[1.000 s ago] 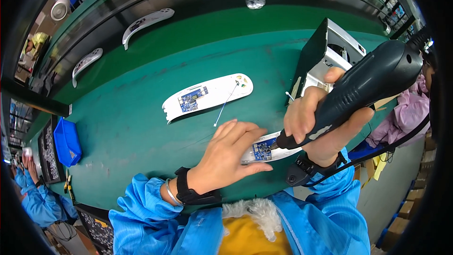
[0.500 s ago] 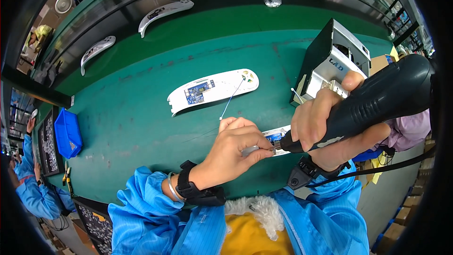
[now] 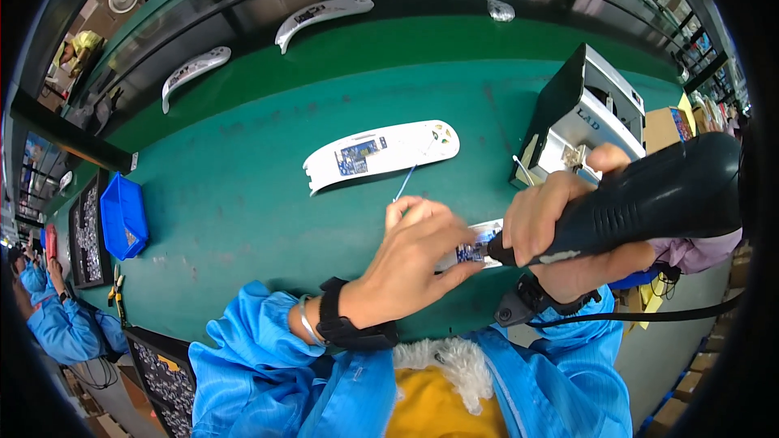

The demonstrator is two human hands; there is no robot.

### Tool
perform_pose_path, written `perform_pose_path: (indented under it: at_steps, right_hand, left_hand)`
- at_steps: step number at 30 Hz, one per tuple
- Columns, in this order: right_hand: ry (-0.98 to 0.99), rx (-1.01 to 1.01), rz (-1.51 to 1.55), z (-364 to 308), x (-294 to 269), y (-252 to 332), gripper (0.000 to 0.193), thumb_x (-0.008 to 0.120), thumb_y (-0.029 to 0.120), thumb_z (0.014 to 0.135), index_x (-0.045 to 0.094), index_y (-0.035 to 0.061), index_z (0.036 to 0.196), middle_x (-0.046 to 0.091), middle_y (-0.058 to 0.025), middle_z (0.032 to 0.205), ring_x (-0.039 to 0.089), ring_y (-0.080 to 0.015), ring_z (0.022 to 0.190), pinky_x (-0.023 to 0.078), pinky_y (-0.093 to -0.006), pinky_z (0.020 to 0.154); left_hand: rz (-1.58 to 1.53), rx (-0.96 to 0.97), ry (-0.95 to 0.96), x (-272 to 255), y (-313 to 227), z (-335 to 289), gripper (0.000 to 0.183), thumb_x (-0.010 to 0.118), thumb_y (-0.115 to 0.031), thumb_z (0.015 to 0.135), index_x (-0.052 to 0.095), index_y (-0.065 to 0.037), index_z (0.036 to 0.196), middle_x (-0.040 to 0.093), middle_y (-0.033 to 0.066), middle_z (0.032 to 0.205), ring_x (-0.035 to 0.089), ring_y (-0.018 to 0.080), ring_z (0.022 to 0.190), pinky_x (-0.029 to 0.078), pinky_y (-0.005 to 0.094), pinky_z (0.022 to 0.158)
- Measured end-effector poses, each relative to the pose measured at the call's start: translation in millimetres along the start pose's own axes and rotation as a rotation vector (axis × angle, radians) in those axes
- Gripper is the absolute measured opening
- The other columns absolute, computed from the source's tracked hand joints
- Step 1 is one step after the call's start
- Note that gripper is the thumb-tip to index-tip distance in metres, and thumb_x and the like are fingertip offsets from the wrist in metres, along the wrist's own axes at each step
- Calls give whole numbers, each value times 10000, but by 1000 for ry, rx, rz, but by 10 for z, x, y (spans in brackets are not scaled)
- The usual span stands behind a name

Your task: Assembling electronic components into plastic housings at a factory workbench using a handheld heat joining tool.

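Note:
In my right hand (image 3: 542,215) is a thick black electric screwdriver (image 3: 661,195), its tip pointing left and down onto a small blue circuit board (image 3: 469,254). That board sits in a white plastic shell (image 3: 497,230) on the green bench. My left hand (image 3: 406,255) grips the left end of this shell, thumb and fingers beside the driver tip and slightly blurred; they cover much of it. Just beyond lies a second, curved white shell (image 3: 410,146) with a blue circuit board (image 3: 357,158). A thin blue-white wire (image 3: 406,181) runs between that shell and my left fingers.
A black-and-white box-shaped machine (image 3: 560,134) stands at the right. Two curved white shells (image 3: 324,10) and a silvery item (image 3: 500,9) lie along the back strip. At left are a blue bin (image 3: 122,215), yellow-handled pliers (image 3: 118,292), parts trays (image 3: 85,231) and a co-worker's blue sleeve (image 3: 69,332).
The view has shifted, so bench things appear farther right. My left fingers have moved at the shell, uncovering more board near the driver tip. The right hand keeps holding the screwdriver.

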State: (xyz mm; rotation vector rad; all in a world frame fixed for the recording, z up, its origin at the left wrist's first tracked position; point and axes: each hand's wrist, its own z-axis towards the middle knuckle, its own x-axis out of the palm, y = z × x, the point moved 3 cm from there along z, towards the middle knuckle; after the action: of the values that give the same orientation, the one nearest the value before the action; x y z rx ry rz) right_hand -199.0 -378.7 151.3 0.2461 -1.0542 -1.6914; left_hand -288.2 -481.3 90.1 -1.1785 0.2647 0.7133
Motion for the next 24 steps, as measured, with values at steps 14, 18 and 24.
perform_pose_path:
  at_steps: [14,18,24]
  right_hand:
    - [-125,245,20,-123,-21,-201,889,506,740,621,328,12,1099,525,-71,576,531,-127,465,430,-206,435]
    - [-147,260,-17,-133,-1,-235,884,508,735,625,329,10,1097,525,-71,572,527,-129,457,424,-207,424]
    - [8,199,-200,-143,24,-248,778,378,726,728,290,49,1101,457,-53,512,456,-140,361,410,-247,385]
  left_hand:
    - [41,-158,192,-68,112,-96,471,713,-154,636,561,-33,1065,591,129,896,577,310,755,472,366,628]
    - [25,-167,202,-60,125,-95,467,706,-150,640,561,-42,1070,591,129,900,575,316,762,471,372,635]
    - [26,-130,217,-79,115,-92,448,682,-144,651,535,24,1040,575,154,897,576,337,759,469,393,641]
